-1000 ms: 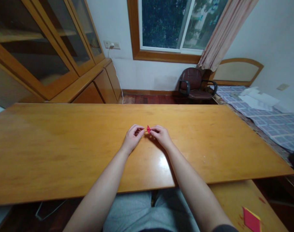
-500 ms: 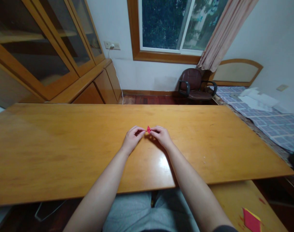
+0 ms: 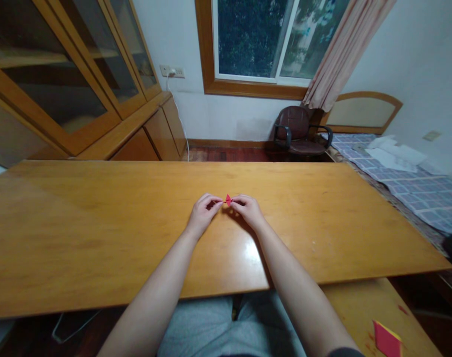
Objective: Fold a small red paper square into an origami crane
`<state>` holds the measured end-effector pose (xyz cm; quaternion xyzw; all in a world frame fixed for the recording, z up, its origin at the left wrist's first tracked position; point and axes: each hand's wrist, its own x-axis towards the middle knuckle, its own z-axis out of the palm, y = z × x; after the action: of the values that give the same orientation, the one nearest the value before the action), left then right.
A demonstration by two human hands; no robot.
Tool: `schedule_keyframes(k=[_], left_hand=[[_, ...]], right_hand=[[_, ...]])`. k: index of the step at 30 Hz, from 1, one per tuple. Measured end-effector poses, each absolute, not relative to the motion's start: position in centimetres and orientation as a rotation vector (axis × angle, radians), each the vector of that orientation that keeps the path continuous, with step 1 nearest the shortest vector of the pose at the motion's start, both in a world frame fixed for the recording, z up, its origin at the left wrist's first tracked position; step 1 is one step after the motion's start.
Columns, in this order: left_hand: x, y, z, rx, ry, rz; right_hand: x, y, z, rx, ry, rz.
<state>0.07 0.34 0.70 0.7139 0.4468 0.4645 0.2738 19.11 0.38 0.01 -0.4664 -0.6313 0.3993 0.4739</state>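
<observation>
A small piece of folded red paper (image 3: 228,200), pointed at the top, is held between my two hands just above the wooden table (image 3: 99,233). On its left side, my left hand (image 3: 205,210) pinches a thin end with thumb and fingertips. From the other side, my right hand (image 3: 248,208) grips the paper the same way, thumb below and fingers above. The ends inside both pinches are mostly hidden by the fingertips. A shadow of the hands falls on the tabletop beneath.
At the lower right, a red and yellow stack of paper (image 3: 387,339) lies on a lower wooden surface (image 3: 352,302). Beyond the table's far edge stand an office chair (image 3: 298,131) and a glass-door cabinet (image 3: 73,94). A bed (image 3: 415,183) is along the right.
Both hands keep their hold at nearly the same place. My left fingertips have shifted very slightly left along the paper's thin end.
</observation>
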Motion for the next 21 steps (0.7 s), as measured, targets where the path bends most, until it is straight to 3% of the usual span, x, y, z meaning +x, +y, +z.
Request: schedule_keyframes(k=[21], left_hand=[[0.13,0.21,0.99,1.947,1.221,1.228]], right_hand=[[19.12,0.39,-0.08,-1.132,-1.528,0.991]])
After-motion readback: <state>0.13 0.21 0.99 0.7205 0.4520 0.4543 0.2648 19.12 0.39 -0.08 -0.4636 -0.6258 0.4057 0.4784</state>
